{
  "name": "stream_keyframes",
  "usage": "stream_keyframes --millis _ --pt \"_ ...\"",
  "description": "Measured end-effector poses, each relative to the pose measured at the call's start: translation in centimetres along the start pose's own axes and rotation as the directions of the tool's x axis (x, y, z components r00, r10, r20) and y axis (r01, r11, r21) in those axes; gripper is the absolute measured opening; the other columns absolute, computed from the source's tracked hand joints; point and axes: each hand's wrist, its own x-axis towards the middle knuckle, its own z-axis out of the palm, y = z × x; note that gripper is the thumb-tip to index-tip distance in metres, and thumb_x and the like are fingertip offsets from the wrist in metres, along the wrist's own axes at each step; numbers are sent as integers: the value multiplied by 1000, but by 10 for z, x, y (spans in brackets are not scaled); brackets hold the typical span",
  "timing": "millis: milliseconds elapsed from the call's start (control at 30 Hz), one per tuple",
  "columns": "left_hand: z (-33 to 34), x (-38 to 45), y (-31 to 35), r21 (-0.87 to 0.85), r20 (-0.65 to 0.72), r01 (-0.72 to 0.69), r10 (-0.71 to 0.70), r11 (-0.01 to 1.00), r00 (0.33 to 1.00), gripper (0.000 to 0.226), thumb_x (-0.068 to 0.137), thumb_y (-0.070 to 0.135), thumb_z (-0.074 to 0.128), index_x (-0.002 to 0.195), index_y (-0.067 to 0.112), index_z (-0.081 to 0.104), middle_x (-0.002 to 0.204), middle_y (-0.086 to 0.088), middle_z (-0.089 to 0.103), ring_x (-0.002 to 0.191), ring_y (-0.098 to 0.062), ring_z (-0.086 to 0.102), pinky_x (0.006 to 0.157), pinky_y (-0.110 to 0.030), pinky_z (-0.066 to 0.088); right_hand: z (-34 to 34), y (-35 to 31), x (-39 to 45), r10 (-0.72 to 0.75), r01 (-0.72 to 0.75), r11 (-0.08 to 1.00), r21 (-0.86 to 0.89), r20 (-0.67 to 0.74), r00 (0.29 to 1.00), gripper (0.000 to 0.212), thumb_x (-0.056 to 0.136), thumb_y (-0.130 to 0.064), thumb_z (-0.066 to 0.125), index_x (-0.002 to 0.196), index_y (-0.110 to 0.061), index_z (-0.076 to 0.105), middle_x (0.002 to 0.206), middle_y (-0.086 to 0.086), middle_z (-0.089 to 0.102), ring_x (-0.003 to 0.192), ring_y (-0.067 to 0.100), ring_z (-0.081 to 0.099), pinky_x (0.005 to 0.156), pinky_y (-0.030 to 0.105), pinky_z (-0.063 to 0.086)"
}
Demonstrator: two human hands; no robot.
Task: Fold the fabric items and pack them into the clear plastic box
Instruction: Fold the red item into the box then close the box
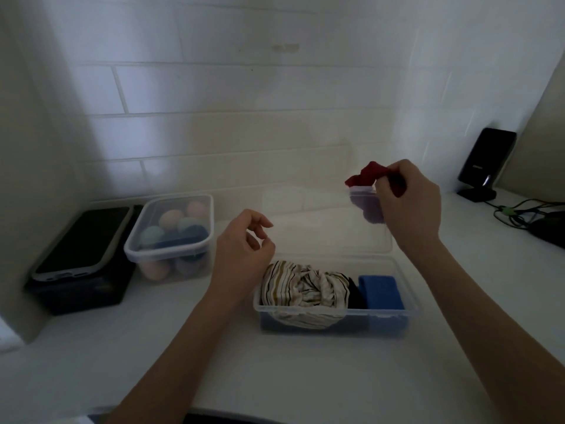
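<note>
A clear plastic box [333, 313] stands open on the white counter, its clear lid [324, 221] tipped back behind it. Inside lie a striped cream fabric [301, 290] at the left, a dark fabric [356, 293] in the middle and a folded blue fabric [380, 290] at the right. My right hand [411, 203] is raised above the lid's far right corner and pinches a small red fabric [365, 174]. My left hand [244, 243] hovers just left of the box, fingers loosely curled, holding nothing.
A lidded clear tub of pastel balls [171, 234] stands at the left, beside a black box [79, 289] with a phone [84, 240] on top. A black device on a stand [486, 160] and cables [519, 212] sit at the far right. A tiled wall runs behind.
</note>
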Motion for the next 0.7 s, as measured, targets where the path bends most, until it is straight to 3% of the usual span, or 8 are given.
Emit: stream_keyframes --millis 100,167,300,400,467,533,600,700 --pt "0 0 0 -6 32 42 -42 999 999 32 71 -8 58 79 22 58 73 7 56 51 -6 43 51 -17 39 -4 -3 2 -37 39 999 30 -69 997 12 88 -23 51 90 -15 59 77 -2 61 68 12 55 63 29 46" --pt "0 0 0 3 50 49 -49 999 998 32 71 -8 58 77 24 59 74 8 57 48 -5 42 50 -17 38 -5 -10 3 -10 18 984 178 -46 999 8 89 -20 53 86 -14 58 67 -3 58 58 7 54 57 23 46" --pt "2 0 -1 9 38 67 -68 998 997 31 71 -6 58 78 25 59 77 6 58 48 -4 41 51 -17 37 1 -27 -5 35 -150 896 419 271 962 11 90 -11 56 90 -1 62 59 6 62 45 9 58 49 27 51" --pt "2 2 2 90 97 79 -88 993 991 31 76 7 65 99 23 53 87 1 55 57 -9 46 58 -26 42 5 -33 -12 25 -239 865 441 437 899 14 91 -13 56 90 -3 65 57 9 64 44 16 60 55 31 55" --pt "-3 9 9 271 165 -50 5 961 986 53 76 27 72 121 26 43 98 3 50 74 -10 48 69 -27 44 6 -39 -15 26 -320 817 479 523 852 14 92 -15 55 89 -8 67 53 9 65 43 19 60 53 28 56" --pt "-5 21 25 294 269 -161 80 942 960 68 75 40 72 133 26 38 109 5 47 93 -11 47 80 -26 43 6 -45 -16 30 -391 771 503 583 812 18 94 -17 52 92 -8 67 51 8 65 43 18 60 52 23 54" --pt "0 34 40 156 356 -141 77 978 931 51 77 38 70 123 24 52 111 1 53 102 -13 52 86 -28 45 6 -51 -18 23 -442 729 523 626 779 21 95 -18 50 97 -7 67 51 8 64 44 16 60 53 22 53" --pt "12 49 55 -138 366 45 9 989 931 8 85 17 63 87 13 69 81 2 70 78 -8 66 74 -25 52 4 -53 -16 21 -485 646 589 622 783 16 94 -16 51 102 -12 65 54 6 63 48 16 60 54 23 53"
